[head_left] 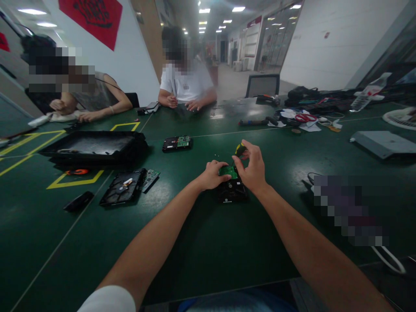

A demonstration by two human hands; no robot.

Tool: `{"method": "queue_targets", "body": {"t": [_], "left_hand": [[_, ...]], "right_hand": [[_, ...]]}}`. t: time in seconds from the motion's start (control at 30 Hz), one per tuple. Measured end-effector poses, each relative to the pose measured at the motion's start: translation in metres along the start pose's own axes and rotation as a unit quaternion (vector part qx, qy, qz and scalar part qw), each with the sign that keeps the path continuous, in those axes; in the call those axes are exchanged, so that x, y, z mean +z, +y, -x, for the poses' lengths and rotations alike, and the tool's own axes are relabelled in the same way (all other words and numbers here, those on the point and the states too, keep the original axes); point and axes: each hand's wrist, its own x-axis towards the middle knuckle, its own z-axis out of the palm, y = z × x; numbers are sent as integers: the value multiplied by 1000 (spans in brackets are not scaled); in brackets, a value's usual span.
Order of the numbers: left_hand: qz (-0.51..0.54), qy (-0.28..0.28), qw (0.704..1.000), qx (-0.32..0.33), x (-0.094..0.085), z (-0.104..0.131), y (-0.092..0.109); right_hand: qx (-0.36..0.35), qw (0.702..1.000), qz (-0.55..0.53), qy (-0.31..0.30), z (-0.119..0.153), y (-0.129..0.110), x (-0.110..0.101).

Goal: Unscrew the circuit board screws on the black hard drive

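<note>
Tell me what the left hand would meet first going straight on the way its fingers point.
The left hand is at the green circuit board; straight on across it, the first thing beyond would probably be the right hand with its yellow-and-black tool, though depth is hard to judge.

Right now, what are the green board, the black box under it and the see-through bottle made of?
The green board looks like coated resin, with small pale specks like solder or metal. The black box could be painted metal or plastic; its dark finish leaves that open. The bottle seems thin, glossy plastic, because it is clear and catches bright highlights.
</note>
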Motion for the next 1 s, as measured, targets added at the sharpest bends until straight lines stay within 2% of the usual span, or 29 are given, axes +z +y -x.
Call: {"method": "queue_targets", "body": {"t": [0.37, 1.0], "left_hand": [[-2, -5, 1000, 2, 0, 0, 0], [8, -1, 1000, 1, 0, 0, -1]], "right_hand": [[13, 1000, -17, -11, 4, 1, 6], [-24, 1000, 6, -20, -2, -3, 0]]}}
